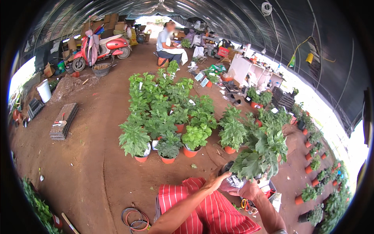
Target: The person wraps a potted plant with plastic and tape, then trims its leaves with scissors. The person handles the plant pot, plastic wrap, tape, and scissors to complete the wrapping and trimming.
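Observation:
Both of my hands hold a leafy potted plant (pixel 257 161) to the right of my lap. Clear plastic film (pixel 233 181) is wrapped about its pot. My left hand (pixel 216 180) grips the wrapped pot from the left, close to its dark rim. On the near right side, my right hand (pixel 248 188) presses against the film below the leaves. Behind the plant stands a grey bin (pixel 272 187), partly hidden. Scissors with orange and yellow handles (pixel 247 204) are beside it. Red striped cloth (pixel 192 201) covers my lap.
Several potted plants (pixel 163 117) stand grouped on the dirt floor ahead. More pots (pixel 308 168) line the right side. A seated person (pixel 168 44) is farther back. Stacked trays (pixel 63 121), with a small trowel (pixel 60 122) on top, lie left. Coiled hoses (pixel 136 219) rest near my lap.

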Demonstrator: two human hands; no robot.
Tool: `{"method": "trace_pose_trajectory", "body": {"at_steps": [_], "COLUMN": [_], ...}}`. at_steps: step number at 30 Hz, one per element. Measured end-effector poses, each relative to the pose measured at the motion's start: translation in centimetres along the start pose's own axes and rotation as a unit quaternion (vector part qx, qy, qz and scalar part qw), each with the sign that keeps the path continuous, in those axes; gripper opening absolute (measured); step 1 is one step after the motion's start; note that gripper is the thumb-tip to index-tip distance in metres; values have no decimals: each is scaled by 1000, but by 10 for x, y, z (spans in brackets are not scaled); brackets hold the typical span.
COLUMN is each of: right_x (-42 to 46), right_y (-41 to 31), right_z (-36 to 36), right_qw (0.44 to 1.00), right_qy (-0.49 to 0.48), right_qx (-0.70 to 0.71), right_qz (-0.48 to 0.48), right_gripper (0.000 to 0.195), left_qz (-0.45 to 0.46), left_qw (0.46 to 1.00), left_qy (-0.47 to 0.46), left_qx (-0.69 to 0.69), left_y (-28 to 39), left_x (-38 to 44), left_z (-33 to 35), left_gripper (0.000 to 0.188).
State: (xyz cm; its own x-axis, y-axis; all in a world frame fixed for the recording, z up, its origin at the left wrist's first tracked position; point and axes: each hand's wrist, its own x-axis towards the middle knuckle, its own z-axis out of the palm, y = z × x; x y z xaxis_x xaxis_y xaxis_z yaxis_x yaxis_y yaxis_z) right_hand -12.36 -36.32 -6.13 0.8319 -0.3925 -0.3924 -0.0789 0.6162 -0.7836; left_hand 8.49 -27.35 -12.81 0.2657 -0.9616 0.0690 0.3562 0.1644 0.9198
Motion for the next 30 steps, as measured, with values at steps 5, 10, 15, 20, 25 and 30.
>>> {"method": "trace_pose_trajectory", "body": {"at_steps": [5,10,15,20,25,30], "right_x": [-16,-37,-75,-152,-280,-390], "right_y": [1,17,28,99,201,299], "right_z": [27,25,13,-105,-188,-226], "right_qw": [997,990,972,935,885,771], "right_qy": [71,66,1,147,336,505], "right_qx": [9,51,124,185,164,344], "right_qz": [-34,-117,-200,-265,-277,-180], "right_gripper": [101,89,81,88,87,86], "left_qz": [24,-39,-56,-59,-87,-126], "left_qw": [998,998,994,984,984,975], "left_qy": [-44,-12,90,166,145,116], "left_qx": [26,50,-5,-5,49,140], "left_y": [7,25,41,24,9,2], "left_x": [-4,-10,-3,9,17,22], "left_z": [11,10,-35,-46,-58,-93], "left_gripper": [82,86,58,32,31,37]}}
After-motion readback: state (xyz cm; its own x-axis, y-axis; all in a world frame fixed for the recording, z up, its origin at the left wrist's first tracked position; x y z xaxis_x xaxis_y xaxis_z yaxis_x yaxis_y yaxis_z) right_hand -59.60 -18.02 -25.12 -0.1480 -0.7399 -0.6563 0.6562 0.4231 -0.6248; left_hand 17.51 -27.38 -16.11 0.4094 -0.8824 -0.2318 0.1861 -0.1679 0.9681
